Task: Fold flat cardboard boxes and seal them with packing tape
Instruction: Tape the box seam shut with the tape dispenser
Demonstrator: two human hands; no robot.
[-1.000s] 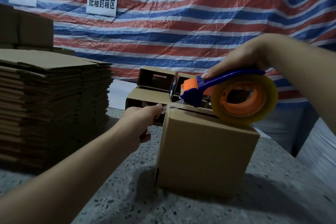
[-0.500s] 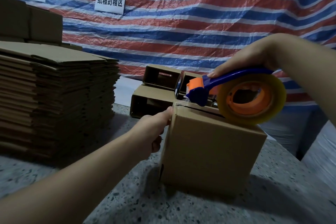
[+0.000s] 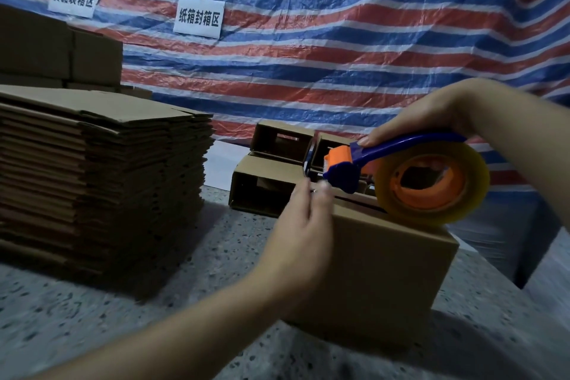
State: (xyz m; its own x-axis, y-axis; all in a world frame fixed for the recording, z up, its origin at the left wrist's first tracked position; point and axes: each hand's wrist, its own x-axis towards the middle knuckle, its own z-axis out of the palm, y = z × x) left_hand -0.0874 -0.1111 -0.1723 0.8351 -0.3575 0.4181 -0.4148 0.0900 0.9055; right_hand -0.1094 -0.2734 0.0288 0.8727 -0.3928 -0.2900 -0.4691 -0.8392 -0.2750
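Box: a folded cardboard box stands on the speckled table, right of centre, its top flaps down with a dark seam showing between them.
Dispenser: a blue and orange tape dispenser rests on the box top, its roll of clear tape touching the right part of the top.
Right hand: the right hand grips the blue handle from above, fingers curled round it, thumb tip on the handle near the orange head.
Left hand: the left hand is at the box's upper left edge, fingertips together just below the dispenser head; it is blurred, so I cannot tell whether it pinches tape.
Stack: flat boxes are piled on the table at left.
Behind: open folded boxes lie on their sides beyond the box.
Wall: a striped tarp bears two white signs.
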